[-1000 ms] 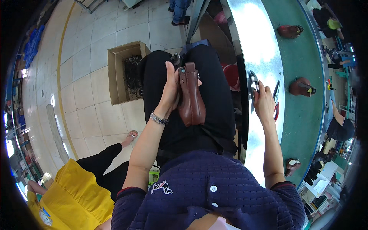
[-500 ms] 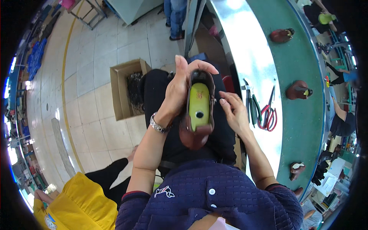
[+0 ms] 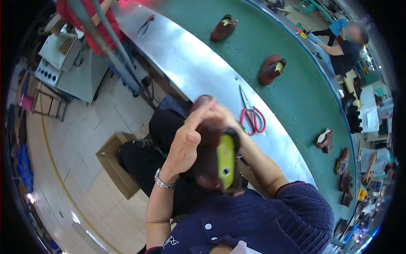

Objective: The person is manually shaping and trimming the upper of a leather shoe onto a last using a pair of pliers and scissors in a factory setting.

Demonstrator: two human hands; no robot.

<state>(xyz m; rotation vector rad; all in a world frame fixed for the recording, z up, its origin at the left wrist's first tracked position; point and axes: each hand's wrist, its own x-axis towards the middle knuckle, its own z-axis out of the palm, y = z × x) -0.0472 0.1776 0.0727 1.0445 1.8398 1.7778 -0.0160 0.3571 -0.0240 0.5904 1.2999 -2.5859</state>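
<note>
A dark brown shoe [image 3: 210, 158] on a yellow-green last [image 3: 226, 161] is held up close to my chest, toe pointing away. My left hand [image 3: 186, 142] wraps its left side, fingers stretched toward the toe. My right hand [image 3: 224, 117] grips the shoe at the far end, partly hidden behind it. Red-handled scissors [image 3: 252, 115] lie on the metal bench edge [image 3: 198, 67] just right of my hands.
More brown shoes on lasts [image 3: 270, 70] [image 3: 223, 27] [image 3: 325, 139] sit on the green conveyor belt [image 3: 304, 97]. A cardboard box [image 3: 114, 163] stands on the tiled floor at my left. Other people work at the top left [image 3: 84, 21] and top right [image 3: 344, 42].
My right hand left the bench and came onto the shoe. The shoe was turned from its side to show the yellow-green last and lifted closer. The view swung toward the conveyor.
</note>
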